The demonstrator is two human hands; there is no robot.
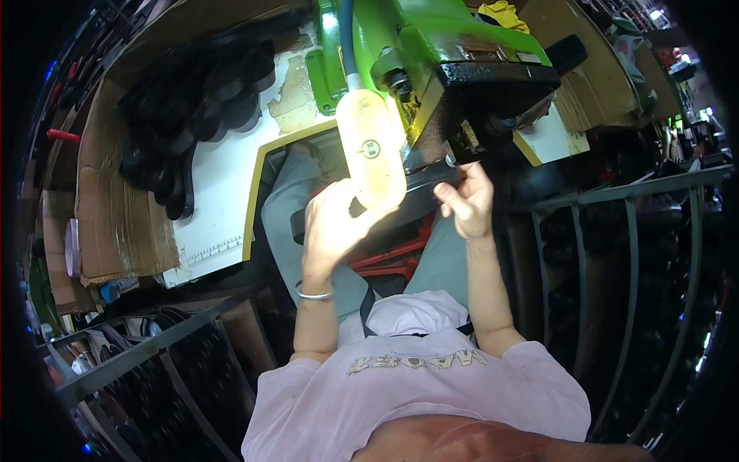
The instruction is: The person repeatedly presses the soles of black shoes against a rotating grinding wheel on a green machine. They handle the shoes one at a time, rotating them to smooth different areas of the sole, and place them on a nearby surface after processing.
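A seated person pinches one end of a long black piece (422,189) between the thumb and fingers of the right hand (471,202), just beneath a green machine (454,35) with a black front section. The left hand (329,223) is near the piece's other end, its fingertips partly hidden by a glowing, oblong lamp (371,146); a silver bracelet (314,295) circles that wrist. To the left, dark curved pieces (202,100) are heaped on a white tabletop (219,181) with a yellow edge, beside cardboard (119,208). Metal racks (633,231) flank the person.
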